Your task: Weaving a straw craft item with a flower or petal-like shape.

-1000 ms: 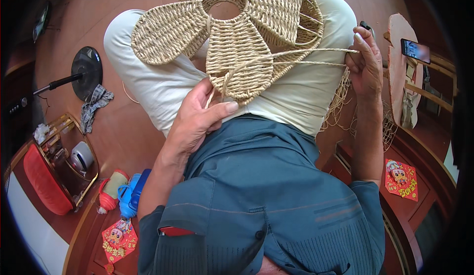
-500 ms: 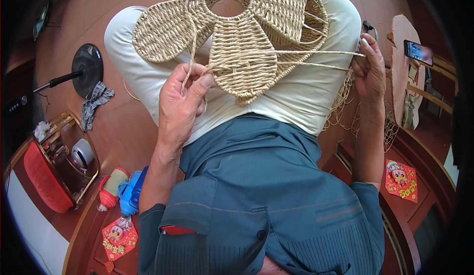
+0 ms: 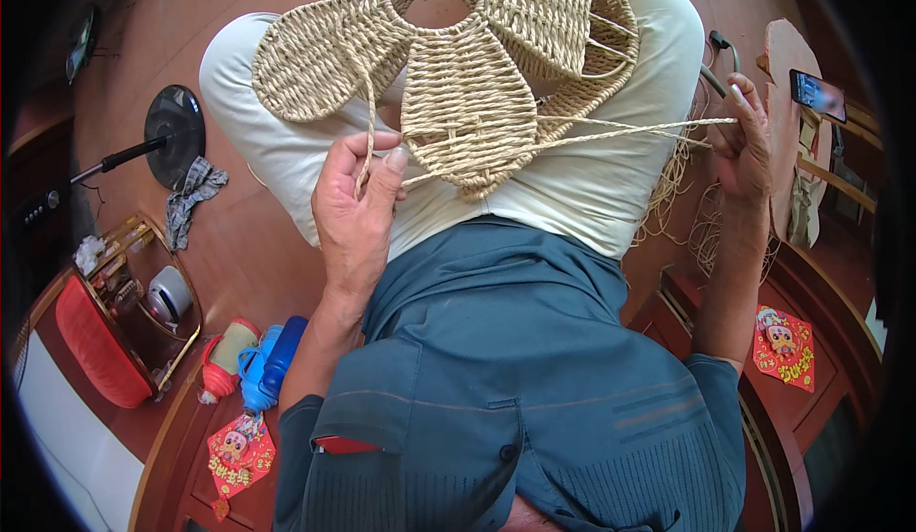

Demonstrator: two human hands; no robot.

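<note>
One woven straw flower-shaped piece (image 3: 445, 79) fills the upper centre, over pale trousers (image 3: 592, 193). At right, the right hand (image 3: 744, 155) pinches a straw cord (image 3: 630, 132); left of centre, the left hand (image 3: 355, 212) curls beside the lower petal (image 3: 468, 117), a strand (image 3: 370, 117) across it, its grip impossible to tell.

Basketwork (image 3: 468, 88) on lap (image 3: 572, 198) | stand base (image 3: 178, 122) left, cloth (image 3: 194, 203) beside it | phone (image 3: 818, 96) right

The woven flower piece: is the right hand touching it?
No, the right hand is off to the right of the woven flower piece, with pale cord stretched between them.
</note>
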